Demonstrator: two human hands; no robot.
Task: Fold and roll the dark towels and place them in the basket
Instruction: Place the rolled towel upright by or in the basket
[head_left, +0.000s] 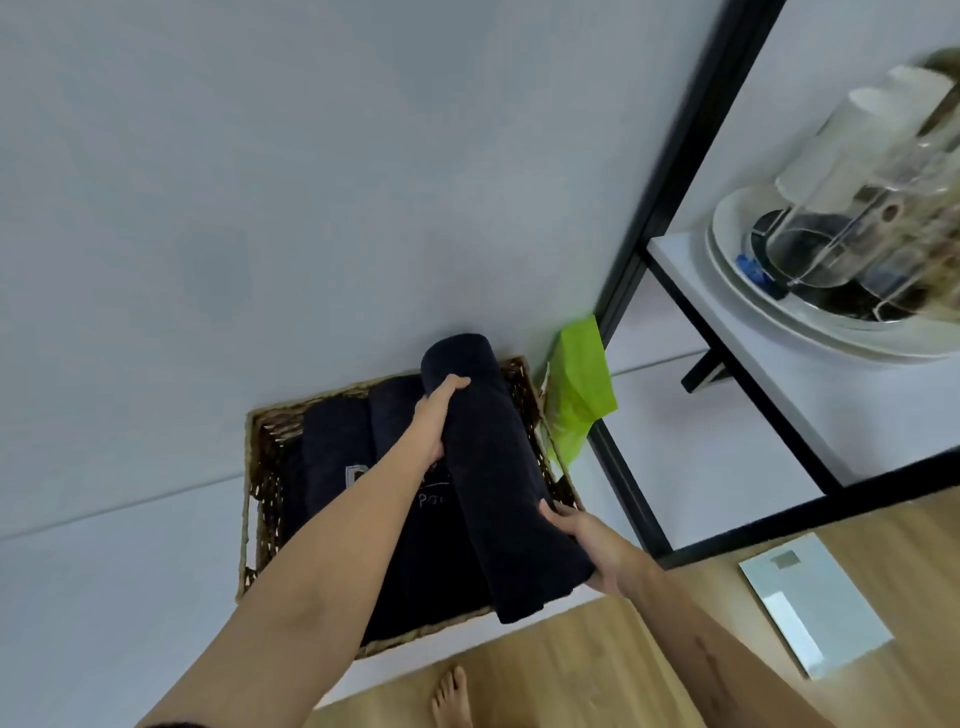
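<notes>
A rolled dark towel (498, 478) is lying lengthwise over the right side of the wicker basket (249, 499), its far end pointing toward 12 o'clock and its near end overhanging the basket's front rim. The left hand (436, 421) is gripping the roll near its far end, fingers curled over the top. The right hand (587, 545) is holding the near end from 4 o'clock, its grip wrapped round the roll's side. Two more dark rolled towels (337, 452) are lying inside the basket at 9 o'clock of the held roll, one showing pale lettering. The basket is sitting on the floor against the wall. A green bag (579, 395) is standing just beside the basket at 2 o'clock. A black-framed shelf (769, 374) is carrying plates (753, 291) at 2 o'clock. A scale (815, 608) is lying on the wooden floor at 4 o'clock. A bare foot (452, 696) is showing at 6 o'clock.
</notes>
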